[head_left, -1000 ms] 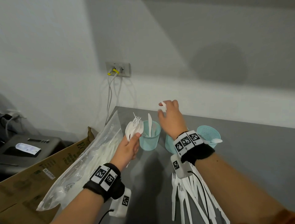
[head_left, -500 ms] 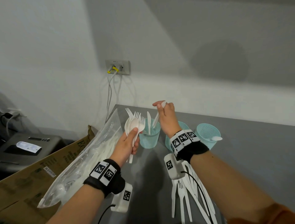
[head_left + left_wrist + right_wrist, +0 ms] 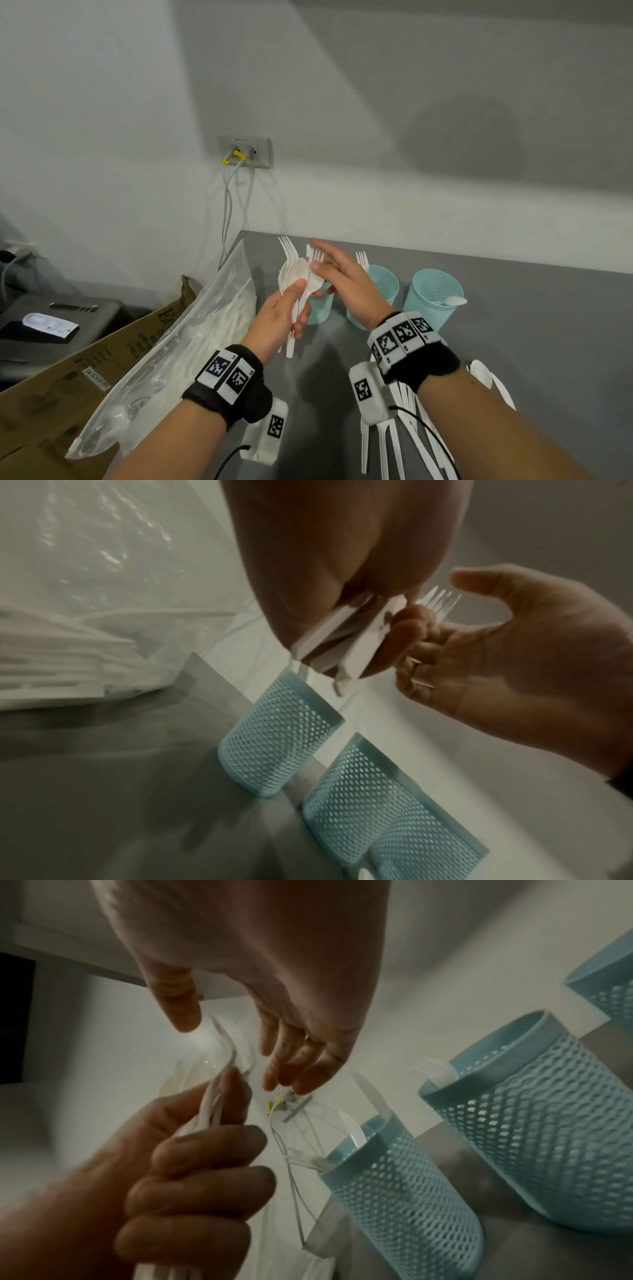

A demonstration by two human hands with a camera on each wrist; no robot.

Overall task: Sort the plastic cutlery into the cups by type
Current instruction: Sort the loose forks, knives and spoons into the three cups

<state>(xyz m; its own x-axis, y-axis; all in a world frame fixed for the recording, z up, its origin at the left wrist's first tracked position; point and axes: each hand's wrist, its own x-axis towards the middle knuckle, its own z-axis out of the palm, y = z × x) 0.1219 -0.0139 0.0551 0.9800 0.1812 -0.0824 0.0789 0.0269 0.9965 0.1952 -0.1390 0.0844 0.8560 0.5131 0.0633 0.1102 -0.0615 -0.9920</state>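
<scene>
Head view: left hand grip clamps cutlery bundle; right hand grip spread, seemingly touching bundle.

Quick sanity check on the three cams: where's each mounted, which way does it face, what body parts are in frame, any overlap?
Head: worn on the head, looks forward and down at the grey table; both forearms, left hand gripping the cutlery bundle, right hand open.
Left wrist: under the left palm, looks along the fingers toward the wall; right hand's palm opposite.
Right wrist: under the right palm, faces the left hand's curled fingers.
Shared: all three show the teal mesh cups.
</scene>
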